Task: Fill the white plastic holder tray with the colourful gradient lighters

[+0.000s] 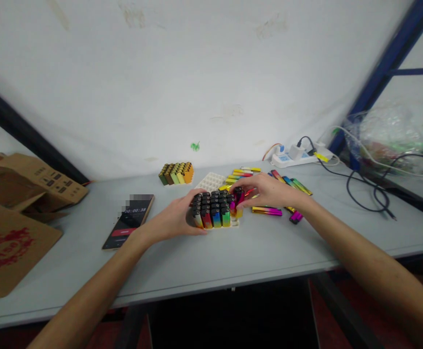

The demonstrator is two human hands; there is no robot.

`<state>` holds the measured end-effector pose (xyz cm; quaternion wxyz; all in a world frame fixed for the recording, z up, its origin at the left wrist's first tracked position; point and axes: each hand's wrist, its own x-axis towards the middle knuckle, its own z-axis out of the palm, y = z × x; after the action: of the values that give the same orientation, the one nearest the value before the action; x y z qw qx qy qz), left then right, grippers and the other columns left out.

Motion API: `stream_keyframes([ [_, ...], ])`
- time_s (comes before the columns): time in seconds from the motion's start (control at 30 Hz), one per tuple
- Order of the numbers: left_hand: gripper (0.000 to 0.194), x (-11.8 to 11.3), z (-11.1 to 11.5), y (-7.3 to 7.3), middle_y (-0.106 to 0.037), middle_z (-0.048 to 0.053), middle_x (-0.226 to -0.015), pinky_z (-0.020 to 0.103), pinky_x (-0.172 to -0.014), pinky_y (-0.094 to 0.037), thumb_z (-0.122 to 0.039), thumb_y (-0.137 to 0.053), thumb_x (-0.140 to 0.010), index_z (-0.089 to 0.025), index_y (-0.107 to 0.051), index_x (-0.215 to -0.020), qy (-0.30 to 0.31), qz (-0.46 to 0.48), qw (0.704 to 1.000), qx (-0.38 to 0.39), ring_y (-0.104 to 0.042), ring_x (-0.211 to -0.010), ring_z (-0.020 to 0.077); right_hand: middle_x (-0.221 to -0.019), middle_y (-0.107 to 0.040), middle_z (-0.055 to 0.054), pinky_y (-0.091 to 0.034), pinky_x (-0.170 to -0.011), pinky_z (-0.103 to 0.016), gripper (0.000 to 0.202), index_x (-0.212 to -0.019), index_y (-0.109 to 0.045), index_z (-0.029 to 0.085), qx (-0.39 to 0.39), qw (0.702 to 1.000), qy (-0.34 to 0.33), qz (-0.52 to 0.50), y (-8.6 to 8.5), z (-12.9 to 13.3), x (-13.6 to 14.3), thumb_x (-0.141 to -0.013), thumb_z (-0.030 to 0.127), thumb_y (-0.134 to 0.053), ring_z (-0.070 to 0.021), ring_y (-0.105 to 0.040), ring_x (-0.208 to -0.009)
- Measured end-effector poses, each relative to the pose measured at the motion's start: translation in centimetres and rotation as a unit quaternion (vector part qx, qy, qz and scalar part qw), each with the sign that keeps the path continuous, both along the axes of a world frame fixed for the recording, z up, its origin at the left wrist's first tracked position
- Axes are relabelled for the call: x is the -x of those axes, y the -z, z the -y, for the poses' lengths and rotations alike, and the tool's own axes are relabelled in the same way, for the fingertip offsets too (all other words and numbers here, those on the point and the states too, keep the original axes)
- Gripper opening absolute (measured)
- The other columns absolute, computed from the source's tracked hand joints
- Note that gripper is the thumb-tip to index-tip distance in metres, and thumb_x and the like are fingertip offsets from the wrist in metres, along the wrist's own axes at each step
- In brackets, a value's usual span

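Rows of colourful lighters (216,217) with black tops stand upright in a white tray (235,223) on the table. My left hand (177,215) wraps around the left side of this block, thumb and fingers pressed against the lighters. At the right end, my right hand (260,190) pinches a magenta lighter (233,206) at the tray's last row. Whether its base sits in a hole is hidden by the fingers. Loose metallic lighters (267,211) lie around and behind my right hand. A bare white tray with holes (210,181) is just behind the block.
A second block of gold and green lighters (176,174) stands near the wall. A phone (129,220) showing a timer lies at left, beside cardboard boxes (15,242). At right are a power strip (295,157), black cables (369,191) and plastic bags (389,131).
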<state>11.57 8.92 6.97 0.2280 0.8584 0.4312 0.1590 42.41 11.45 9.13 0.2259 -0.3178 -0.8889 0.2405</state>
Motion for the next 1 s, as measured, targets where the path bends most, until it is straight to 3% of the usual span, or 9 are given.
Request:
stream_keyframes([
  [0.2, 0.095, -0.1, 0.1, -0.1, -0.065, 0.008, -0.139, 0.040, -0.108, -0.050, -0.046, -0.089, -0.067, -0.025, -0.042, -0.147, -0.004, -0.003, 1.000, -0.003, -0.065, -0.125, 0.0322, -0.106, -0.078, -0.006, -0.057, -0.079, -0.029, 0.035, -0.119, -0.074, 0.020, -0.012, 1.000, 0.018, 0.012, -0.2, -0.4, -0.6, -0.089, 0.038, -0.075, -0.0205, -0.074, -0.091],
  [0.5, 0.095, -0.2, 0.3, -0.5, -0.067, 0.008, -0.137, 0.041, -0.106, -0.051, -0.051, -0.088, -0.066, -0.025, -0.044, -0.145, -0.021, -0.017, 1.000, 0.005, -0.066, -0.123, 0.0335, -0.094, -0.077, -0.009, -0.054, -0.075, -0.036, 0.039, -0.122, -0.066, 0.018, -0.077, 0.973, 0.217, 0.026, 1.7, -3.2, -2.5, -0.091, 0.041, -0.071, -0.0236, -0.071, -0.081],
  [0.67, 0.095, -0.1, 0.2, -0.3, -0.066, 0.007, -0.138, 0.041, -0.107, -0.051, -0.051, -0.088, -0.067, -0.026, -0.043, -0.147, -0.022, -0.020, 1.000, 0.006, -0.066, -0.124, 0.0333, -0.102, -0.076, -0.011, -0.054, -0.078, -0.037, 0.043, -0.117, -0.067, 0.017, -0.063, 0.961, 0.262, 0.067, 2.5, -4.6, -3.6, -0.086, 0.046, -0.076, -0.0261, -0.070, -0.087],
  [0.83, 0.096, 0.1, 0.1, -0.1, -0.067, 0.007, -0.137, 0.040, -0.106, -0.051, -0.052, -0.088, -0.066, -0.027, -0.042, -0.147, -0.021, -0.019, 1.000, 0.006, -0.065, -0.124, 0.0335, -0.106, -0.076, -0.014, -0.055, -0.082, -0.037, 0.048, -0.121, -0.068, 0.015, 0.000, 0.951, 0.303, 0.057, 2.3, -5.0, -4.2, -0.085, 0.044, -0.078, -0.0278, -0.072, -0.093],
  [0.93, 0.096, 0.2, 0.0, 0.0, -0.066, 0.008, -0.139, 0.041, -0.106, -0.051, -0.053, -0.088, -0.066, -0.026, -0.043, -0.147, -0.017, -0.020, 1.000, 0.002, -0.065, -0.124, 0.0342, -0.112, -0.076, -0.016, -0.055, -0.084, -0.038, 0.055, -0.128, -0.067, 0.015, 0.011, 0.950, 0.301, 0.081, 2.1, -4.9, -4.4, -0.085, 0.046, -0.079, -0.0295, -0.072, -0.098],
  [1.0, 0.096, 0.2, -0.1, 0.0, -0.066, 0.008, -0.138, 0.041, -0.106, -0.051, -0.052, -0.088, -0.066, -0.026, -0.042, -0.146, -0.015, -0.021, 1.000, 0.001, -0.065, -0.124, 0.0340, -0.112, -0.077, -0.014, -0.055, -0.085, -0.037, 0.047, -0.122, -0.070, 0.015, 0.009, 0.954, 0.282, 0.101, 2.0, -4.8, -4.5, -0.087, 0.045, -0.076, -0.0284, -0.072, -0.098],
])
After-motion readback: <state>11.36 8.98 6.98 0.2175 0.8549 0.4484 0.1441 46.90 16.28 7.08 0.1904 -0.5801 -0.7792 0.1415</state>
